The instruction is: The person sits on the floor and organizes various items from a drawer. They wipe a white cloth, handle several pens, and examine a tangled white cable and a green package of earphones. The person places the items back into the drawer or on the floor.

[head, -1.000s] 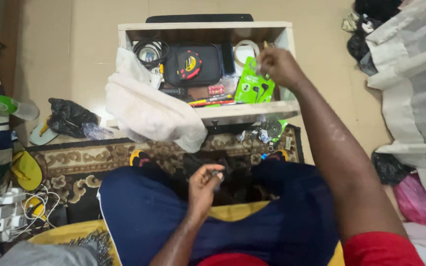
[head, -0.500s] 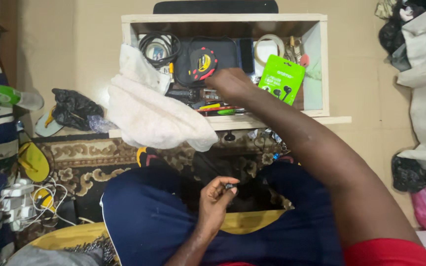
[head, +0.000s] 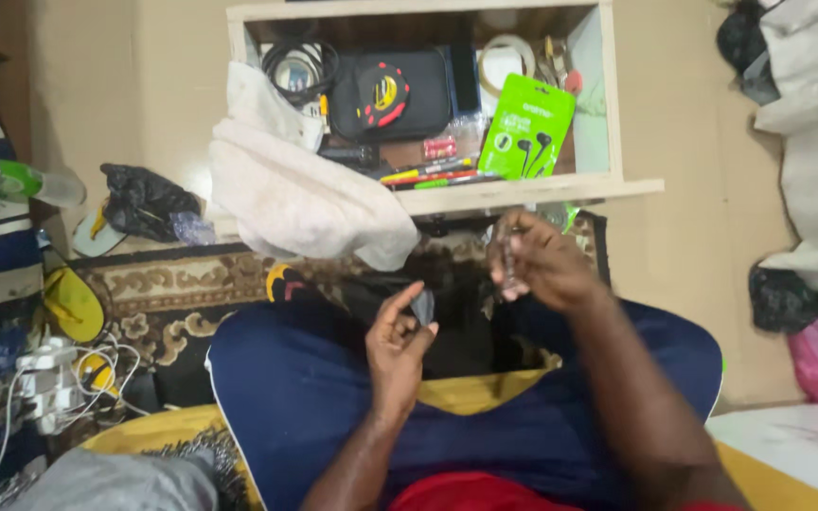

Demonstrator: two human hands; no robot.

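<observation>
Half a second ago the right hand (head: 542, 265) reached into the open drawer (head: 523, 194); now it has drawn back above the lap, fingers curled around a small clear object (head: 508, 270), too blurred to identify. Its partner, the left hand (head: 400, 336), has risen slightly, pinching a small dark piece (head: 422, 305) between thumb and fingertips. A white towel (head: 300, 199) drapes over the drawer's front edge.

Two hands are at work over the lap: the left hand (head: 400, 333) and the right hand (head: 540, 262). One open wooden drawer (head: 523, 192) holds one black case (head: 390, 95), one green earphone packet (head: 525, 128), one coil of black cable (head: 297, 68) and one roll of tape (head: 506, 59). One white towel (head: 300, 189) hangs over its front left corner. Pens by the front edge number about three.
</observation>
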